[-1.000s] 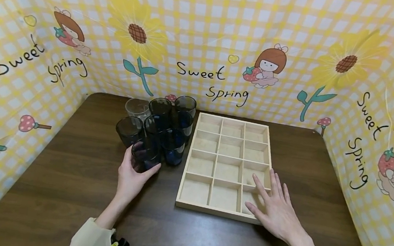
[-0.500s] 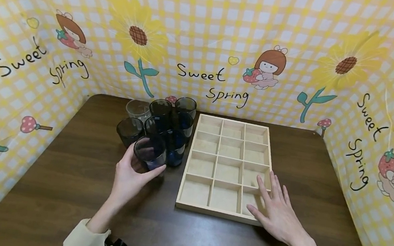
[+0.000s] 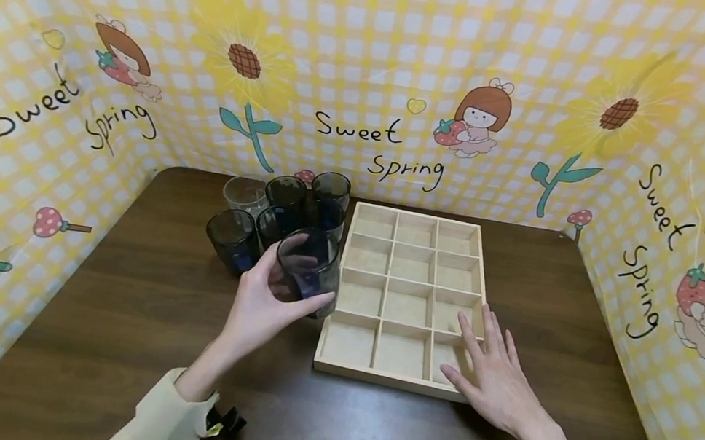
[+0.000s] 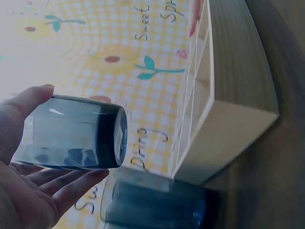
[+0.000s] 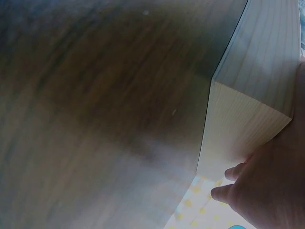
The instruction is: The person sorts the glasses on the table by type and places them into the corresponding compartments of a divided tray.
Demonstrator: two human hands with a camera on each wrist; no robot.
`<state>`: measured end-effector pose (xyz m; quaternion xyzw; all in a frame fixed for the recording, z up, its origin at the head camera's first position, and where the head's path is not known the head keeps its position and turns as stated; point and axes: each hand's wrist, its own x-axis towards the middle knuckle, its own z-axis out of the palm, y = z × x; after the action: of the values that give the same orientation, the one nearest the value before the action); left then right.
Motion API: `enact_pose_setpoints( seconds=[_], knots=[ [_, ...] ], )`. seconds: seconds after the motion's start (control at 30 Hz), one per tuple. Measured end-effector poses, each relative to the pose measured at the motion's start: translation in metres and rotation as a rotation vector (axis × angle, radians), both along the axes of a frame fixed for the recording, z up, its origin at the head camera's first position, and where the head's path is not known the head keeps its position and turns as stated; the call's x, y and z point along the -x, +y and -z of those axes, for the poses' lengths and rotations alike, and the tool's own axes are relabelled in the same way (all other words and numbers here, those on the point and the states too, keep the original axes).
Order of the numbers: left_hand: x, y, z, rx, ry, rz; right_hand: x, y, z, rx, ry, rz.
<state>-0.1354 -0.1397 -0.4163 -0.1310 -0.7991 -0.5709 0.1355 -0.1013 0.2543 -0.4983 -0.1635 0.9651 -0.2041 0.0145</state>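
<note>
Yellow gingham cloth [image 3: 373,54] behind a dark table [image 3: 81,333]

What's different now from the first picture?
The left hand moved right, carrying a dark glass toward the wooden tray. It already held that glass; nothing was let go. The right hand, the tray and the other glasses stayed put.

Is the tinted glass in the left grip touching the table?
No, the left grip holds the tinted glass with its base clear of the wooden table.
</note>
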Motion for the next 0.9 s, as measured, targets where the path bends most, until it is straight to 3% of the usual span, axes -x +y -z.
enact_pose_setpoints(
  seconds=[0.23, 0.47, 0.9],
  knots=[
    [0.034, 0.021, -0.013, 0.047, 0.001, 0.078, 0.000, 0.000, 0.001, -0.001, 0.005, 0.001],
    [0.077, 0.039, -0.014, 0.080, 0.021, 0.085, 0.000, 0.000, 0.002, -0.013, 0.009, -0.003],
    [0.138, 0.064, -0.016, 0.132, -0.038, 0.094, 0.001, 0.001, -0.001, -0.015, 0.010, 0.003]
  ],
)
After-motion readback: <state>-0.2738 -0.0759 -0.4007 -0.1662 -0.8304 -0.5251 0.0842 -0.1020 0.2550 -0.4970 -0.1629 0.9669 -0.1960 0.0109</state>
